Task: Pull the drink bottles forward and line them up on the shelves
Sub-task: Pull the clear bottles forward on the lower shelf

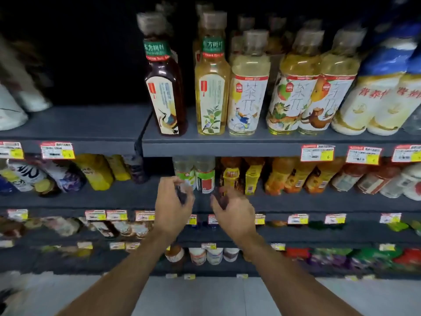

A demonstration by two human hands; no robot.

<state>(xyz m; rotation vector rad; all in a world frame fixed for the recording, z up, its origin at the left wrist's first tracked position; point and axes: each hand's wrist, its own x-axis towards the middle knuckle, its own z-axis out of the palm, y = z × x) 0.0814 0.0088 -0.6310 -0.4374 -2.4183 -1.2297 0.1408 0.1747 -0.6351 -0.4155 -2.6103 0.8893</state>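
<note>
Head view, looking down at drink shelves in a shop. Your left hand (173, 201) and right hand (232, 210) are raised in front of the second shelf (114, 197), near each other but not touching. Both are motion-blurred.

Left grip: fingers loosely curled, no bottle in it. Right grip: fingers loosely curled, palm turned toward the left hand, also holding no bottle.

Just above your fingers, two clear bottles (196, 174) w/ green labels stand side by side on that shelf. Your left fingertips overlap the left-hand one; can't tell if they touch it. Right of these on the same shelf are yellow-label bottles (241, 179), then orange drink bottles (296, 176).

On the top shelf (250, 142), L to R, all upright near the front edge:
- a dark tea bottle (165, 96), w/ a gap to the next
- a pale yellow tea bottle (211, 94)
- three round bottles (293, 92) w/ illustrated white labels
- white bottles (373, 99) w/ blue tops

More bottles stand behind these. Price tags (317, 152) hang on the shelf edges. The lower shelves are too blurred to read. A grey floor (205, 297) shows at the bottom.
</note>
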